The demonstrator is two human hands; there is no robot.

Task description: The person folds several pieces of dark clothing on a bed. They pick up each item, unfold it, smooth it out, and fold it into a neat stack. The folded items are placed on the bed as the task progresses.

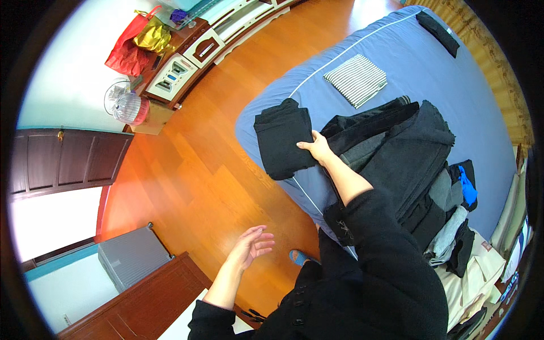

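Note:
My right hand [318, 148] grips the right edge of a folded black garment [282, 138], thumb on top. The garment lies over the near left edge of the blue-covered bed [425, 68]. Over the wooden floor my left hand [253, 246] is held with fingers apart and nothing in it. Right of my right hand, dark garments [408, 148] are heaped on the bed. A folded striped cloth item [357, 80] lies flat beyond the folded black garment. At the bed's far end rests a rolled or folded black item [437, 34].
A grey suitcase [134, 255] stands at lower left near a brown wooden panel [140, 301]. A cabinet [174, 72] with red [127, 46] and gold bags [153, 36] stands at upper left, beside a fan [117, 95]. A cream cloth bag [476, 272] lies at lower right.

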